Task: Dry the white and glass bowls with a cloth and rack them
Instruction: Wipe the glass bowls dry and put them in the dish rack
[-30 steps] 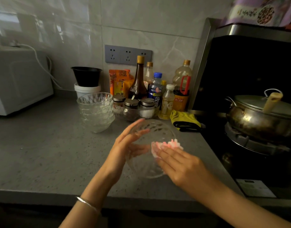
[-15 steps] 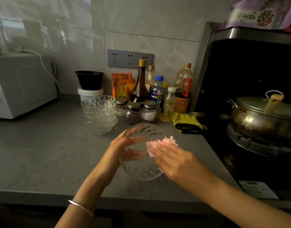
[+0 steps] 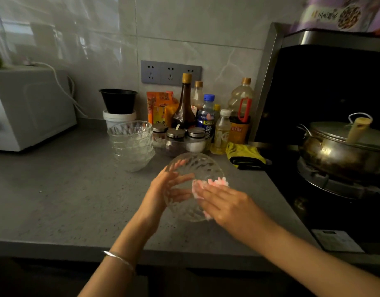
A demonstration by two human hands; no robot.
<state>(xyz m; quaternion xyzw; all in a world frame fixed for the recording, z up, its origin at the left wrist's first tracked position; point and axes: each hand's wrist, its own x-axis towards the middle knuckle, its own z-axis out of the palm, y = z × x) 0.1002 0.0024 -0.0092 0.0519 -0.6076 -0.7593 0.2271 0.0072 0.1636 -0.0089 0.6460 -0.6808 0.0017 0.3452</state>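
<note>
I hold a patterned glass bowl (image 3: 191, 166) tilted on its side above the grey counter (image 3: 56, 200). My left hand (image 3: 161, 194) supports its left side with fairly straight fingers, which show through the glass. With flat fingers, my right hand (image 3: 225, 202) presses a pink and white cloth (image 3: 217, 182) against the bowl's right side. A stack of several matching glass bowls (image 3: 131, 144) stands on the counter behind and to the left. No white bowl and no rack is in view.
Sauce bottles (image 3: 184, 103) and lidded spice jars (image 3: 178, 138) line the back wall. A black bowl (image 3: 118, 100) sits on a white tub. A microwave (image 3: 32, 110) is at the left, a yellow rag (image 3: 245, 154) and a lidded pot (image 3: 343, 151) on the stove at the right.
My right hand has slid the cloth a little lower along the bowl's side. My left hand has turned the bowl slightly. Both hands keep their hold.
</note>
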